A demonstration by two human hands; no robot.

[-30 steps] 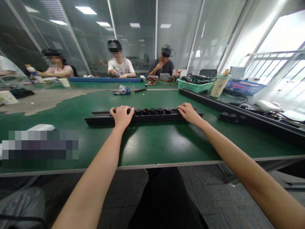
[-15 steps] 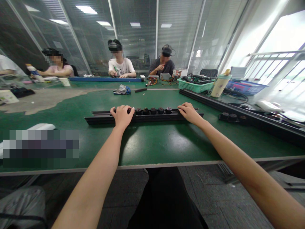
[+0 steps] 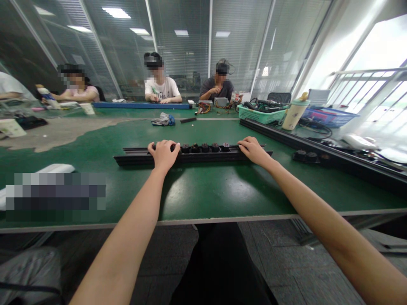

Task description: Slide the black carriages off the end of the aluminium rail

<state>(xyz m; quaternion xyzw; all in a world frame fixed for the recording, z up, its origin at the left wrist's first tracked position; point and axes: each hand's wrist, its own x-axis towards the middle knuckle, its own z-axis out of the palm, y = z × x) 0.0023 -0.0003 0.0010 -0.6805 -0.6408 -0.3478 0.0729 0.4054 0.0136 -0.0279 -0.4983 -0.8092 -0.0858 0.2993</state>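
A left hand curls over a black rail lying crosswise on a green bench, while a right hand rests bent fingers near its right end; whether either is clamped on it cannot be told. Between them, 5 dark round parts show in a row along the rail. Across the bench sit 2 co-workers in headgear, near a green basket.

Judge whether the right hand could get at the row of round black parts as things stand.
Probably yes: the right hand touches the black rail just right of the round black parts, and nothing visible stands between them. Only the row's left end looks blocked, by the left hand.
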